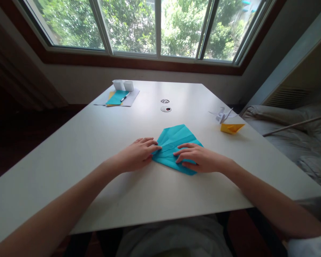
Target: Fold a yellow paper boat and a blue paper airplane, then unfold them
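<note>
Pressing flat at frame centre, the left hand (137, 154) and right hand (196, 159) pin the teal paper (176, 137) to the surface (96, 142), fingers (182, 153) extended, holding creases down.

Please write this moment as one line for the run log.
left hand: flat on teal paper | right hand: flat on it | table: yellow boat, white crane
</note>
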Demonstrator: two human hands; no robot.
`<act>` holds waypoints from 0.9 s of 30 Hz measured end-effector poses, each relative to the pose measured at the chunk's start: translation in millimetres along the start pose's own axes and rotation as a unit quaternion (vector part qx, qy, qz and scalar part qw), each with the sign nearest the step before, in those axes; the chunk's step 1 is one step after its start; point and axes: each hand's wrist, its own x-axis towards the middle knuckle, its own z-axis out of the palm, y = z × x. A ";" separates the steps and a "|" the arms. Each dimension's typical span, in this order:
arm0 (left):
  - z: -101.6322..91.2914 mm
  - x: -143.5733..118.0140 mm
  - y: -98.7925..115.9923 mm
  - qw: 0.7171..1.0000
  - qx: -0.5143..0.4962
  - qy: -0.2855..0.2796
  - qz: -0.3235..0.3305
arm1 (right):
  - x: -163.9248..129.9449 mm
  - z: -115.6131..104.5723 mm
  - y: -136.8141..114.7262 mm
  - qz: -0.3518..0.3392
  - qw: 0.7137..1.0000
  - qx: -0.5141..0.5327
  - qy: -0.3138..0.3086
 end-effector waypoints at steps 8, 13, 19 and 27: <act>5.4 8.3 10.3 0.997 0.041 0.048 -0.045 | 8.1 7.4 -13.9 -0.041 0.999 0.016 0.008; 7.3 9.1 11.1 0.997 0.038 0.050 -0.033 | 7.8 5.8 -11.8 -0.038 0.998 0.000 0.051; 5.8 8.3 14.7 0.998 0.052 0.046 0.002 | 8.0 9.7 -8.3 0.006 0.996 -0.063 0.067; 6.0 9.6 35.4 0.997 0.030 0.056 -0.050 | 10.9 10.2 -16.8 -0.031 0.998 -0.042 0.030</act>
